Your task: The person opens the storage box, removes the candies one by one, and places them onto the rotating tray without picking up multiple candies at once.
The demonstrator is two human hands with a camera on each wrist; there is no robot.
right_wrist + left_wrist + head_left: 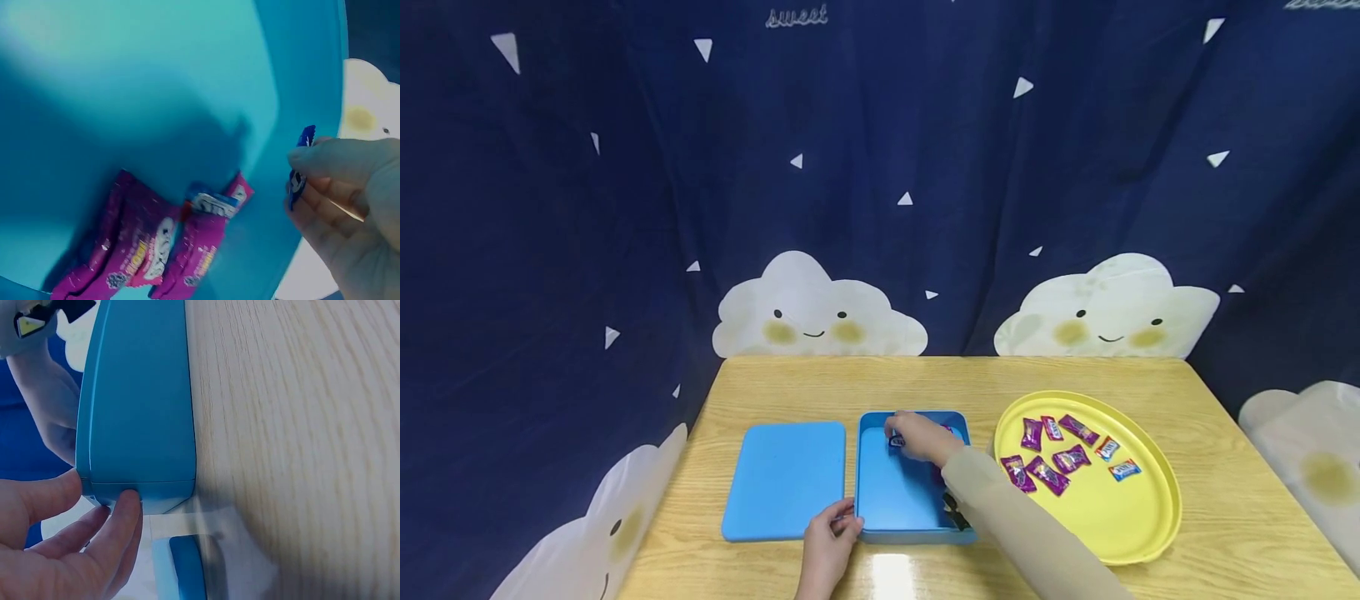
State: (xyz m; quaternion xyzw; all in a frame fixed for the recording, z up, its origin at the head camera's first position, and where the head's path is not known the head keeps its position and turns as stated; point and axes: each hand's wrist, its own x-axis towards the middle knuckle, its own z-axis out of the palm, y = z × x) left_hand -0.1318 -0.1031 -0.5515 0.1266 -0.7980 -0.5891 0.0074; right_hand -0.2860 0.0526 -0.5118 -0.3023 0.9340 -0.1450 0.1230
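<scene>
Over the far part of a blue box (917, 538), my right hand (921, 435) pinches a small blue-wrapped candy (299, 169) between thumb and fingers. Several purple-wrapped candies (140, 240) lie inside the box in the right wrist view, along with a small blue-and-red candy (214, 203). My left hand (829, 550) grips the box at its near left corner. In the left wrist view, its thumb is at the rim and its fingertips touch the outer wall (140, 394). My right forearm hides part of the box's right side.
A flat blue lid (786, 479) lies left of the box. To the right, a round yellow tray (1105, 525) bears several purple candies (1048, 476) and a few smaller red or blue ones (1124, 470). Behind the wooden table (955, 383) hangs a dark blue curtain (865, 108).
</scene>
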